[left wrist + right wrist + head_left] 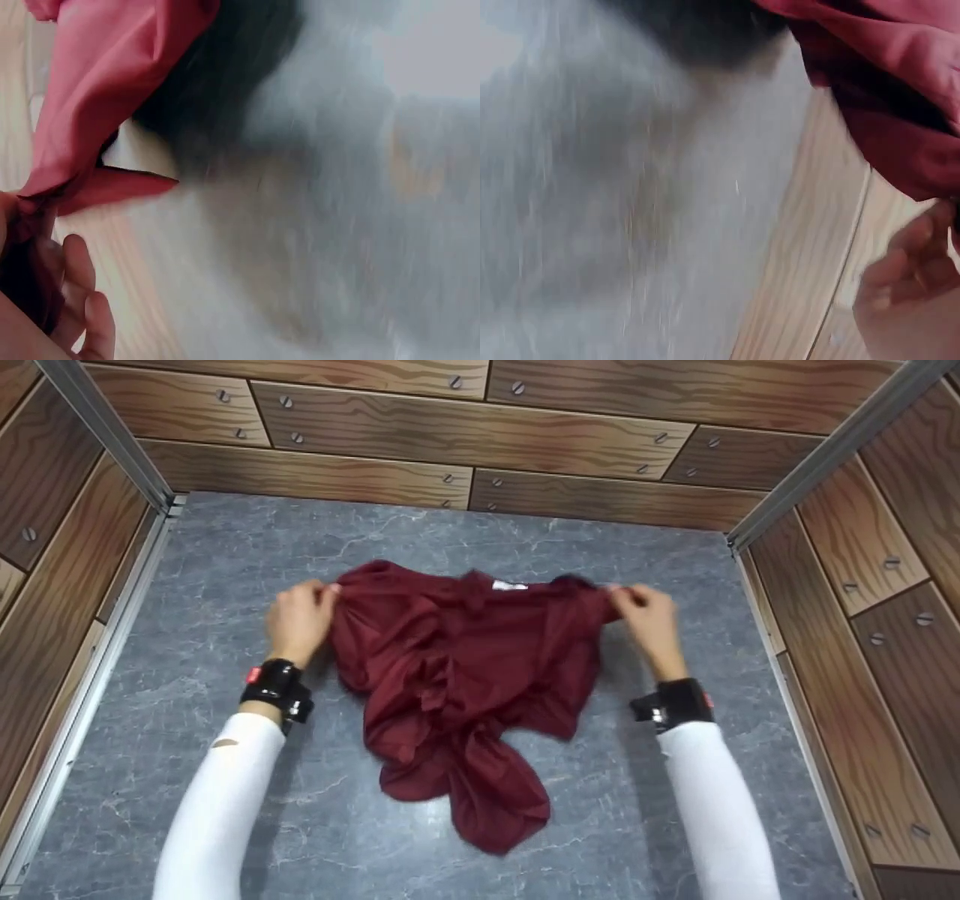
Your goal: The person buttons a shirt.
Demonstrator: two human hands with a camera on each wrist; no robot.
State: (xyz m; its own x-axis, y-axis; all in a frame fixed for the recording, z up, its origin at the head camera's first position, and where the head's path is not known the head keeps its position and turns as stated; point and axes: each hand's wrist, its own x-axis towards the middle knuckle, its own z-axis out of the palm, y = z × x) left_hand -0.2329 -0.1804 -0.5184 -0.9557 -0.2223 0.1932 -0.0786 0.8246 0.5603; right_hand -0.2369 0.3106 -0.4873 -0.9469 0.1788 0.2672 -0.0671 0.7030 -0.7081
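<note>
A dark red garment, crumpled and folded over itself, spans the space between both hands in the head view. A small white label shows along its upper edge. My left hand pinches the garment's left upper corner, and bunched cloth runs up from those fingers in the left wrist view. At the opposite upper corner, my right hand pinches the cloth. The right wrist view has the fabric draping above the curled fingers of that hand. Loose folds hang toward the near side.
A grey marbled surface lies below the garment. Wood-patterned panels enclose it at the back, left and right, with metal posts at the rear corners. Each wrist wears a black strap with a camera.
</note>
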